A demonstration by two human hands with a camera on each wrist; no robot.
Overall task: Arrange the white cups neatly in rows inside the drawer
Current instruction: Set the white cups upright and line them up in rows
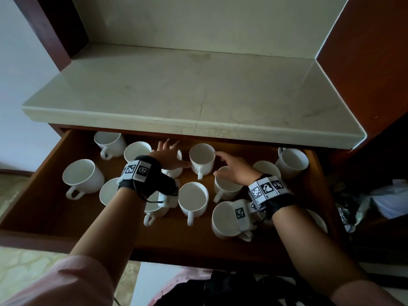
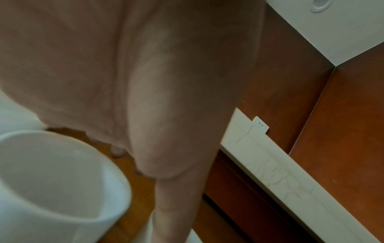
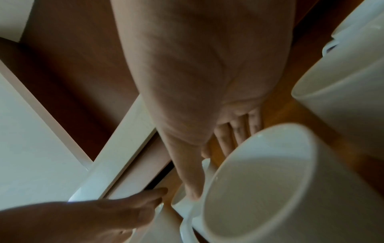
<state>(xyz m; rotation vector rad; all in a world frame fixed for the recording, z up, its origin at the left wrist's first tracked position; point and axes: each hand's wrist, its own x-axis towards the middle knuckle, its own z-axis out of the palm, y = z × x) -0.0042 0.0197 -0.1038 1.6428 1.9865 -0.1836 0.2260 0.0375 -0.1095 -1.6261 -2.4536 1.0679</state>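
Several white cups with handles stand scattered in the open wooden drawer (image 1: pixel 44 208). My left hand (image 1: pixel 176 154) reaches to the back with fingers spread and straight, over a cup (image 1: pixel 174 172) that it largely hides. Its thumb points toward the middle back cup (image 1: pixel 202 159). My right hand (image 1: pixel 219 163) hovers just right of that cup, fingers loosely extended, the index tip at its rim and the thumb beside its wall, gripping nothing. Beneath the right palm stands another cup (image 1: pixel 227 188), seen large in the right wrist view (image 3: pixel 270 180). The left wrist view shows a cup (image 2: pixel 51 189) under the palm (image 2: pixel 145 98).
A pale stone counter (image 1: pixel 176 96) overhangs the drawer's back. Cups stand at the left (image 1: pixel 81 175), back left (image 1: pixel 109 143) and far right (image 1: pixel 292 162). The drawer's front left floor is bare wood. Bags (image 1: pixel 390 199) lie on the floor to the right.
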